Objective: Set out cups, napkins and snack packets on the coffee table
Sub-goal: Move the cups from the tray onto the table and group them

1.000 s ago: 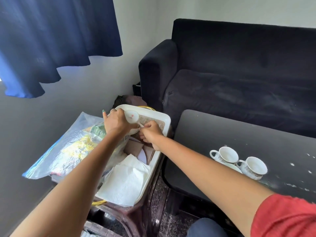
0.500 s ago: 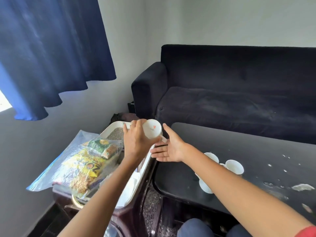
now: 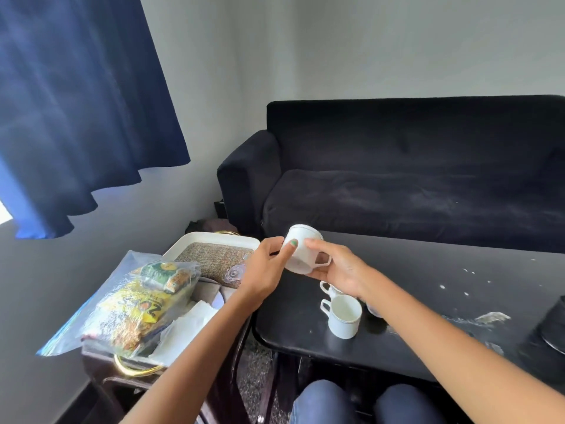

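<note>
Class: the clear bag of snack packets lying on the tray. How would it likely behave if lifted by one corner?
The clear bag of snack packets would probably sag, since its film looks thin and crinkled. The packets would likely slide toward the low end. It seems light for its bulk.

A dark sofa (image 3: 412, 179) stands behind, a blue curtain (image 3: 76, 102) hanging at left.

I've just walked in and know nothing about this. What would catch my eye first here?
Both hands meet over the black coffee table: the left hand and right hand hold a white cup tipped on its side. Below it, more white cups stand on the table, while a clear bag of snack packets lies on the white tray to the left.
</note>
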{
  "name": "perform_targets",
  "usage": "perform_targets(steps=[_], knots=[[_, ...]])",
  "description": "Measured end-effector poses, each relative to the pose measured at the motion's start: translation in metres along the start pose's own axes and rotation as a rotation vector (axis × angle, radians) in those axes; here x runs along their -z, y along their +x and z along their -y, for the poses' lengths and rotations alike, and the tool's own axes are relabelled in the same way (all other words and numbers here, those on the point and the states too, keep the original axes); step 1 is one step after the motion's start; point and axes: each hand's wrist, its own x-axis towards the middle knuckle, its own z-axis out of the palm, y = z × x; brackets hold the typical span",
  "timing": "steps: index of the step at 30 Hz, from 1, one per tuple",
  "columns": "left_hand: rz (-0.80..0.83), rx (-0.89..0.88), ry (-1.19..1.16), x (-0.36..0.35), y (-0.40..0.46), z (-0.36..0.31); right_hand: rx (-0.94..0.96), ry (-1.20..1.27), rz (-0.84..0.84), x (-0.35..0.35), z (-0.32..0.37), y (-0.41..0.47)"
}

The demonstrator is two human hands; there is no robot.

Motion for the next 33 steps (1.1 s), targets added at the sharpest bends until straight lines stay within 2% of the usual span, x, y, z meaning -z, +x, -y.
perform_targets(steps=[2, 7, 12, 16, 21, 27, 33], knots=[[0.100, -0.020, 0.003, -0.006, 0.002, -0.009, 0.047, -0.113, 0.054, 0.011, 0.008, -0.010], [0.225, 0.044, -0.016, -0.026, 0.009, -0.017, 0.083, -0.311, 0.006, 0.041, 0.018, -0.033], [0.284, 0.053, 0.037, -0.056, 0.010, -0.015, 0.148, -0.642, -0.029, 0.067, 0.022, -0.057], [0.310, 0.054, 0.054, -0.082, 0.008, -0.010, 0.198, -0.760, -0.013, 0.091, 0.018, -0.069], [0.383, 0.035, 0.117, -0.113, 0.005, 0.001, 0.179, -0.924, -0.086, 0.119, 0.004, -0.074], [0.362, -0.032, 0.495, -0.145, 0.004, 0.022, 0.158, -1.318, -0.236, 0.147, -0.025, -0.071], [0.394, -0.087, 0.719, -0.172, 0.006, 0.044, 0.112, -1.434, -0.352, 0.166, -0.063, -0.061]])
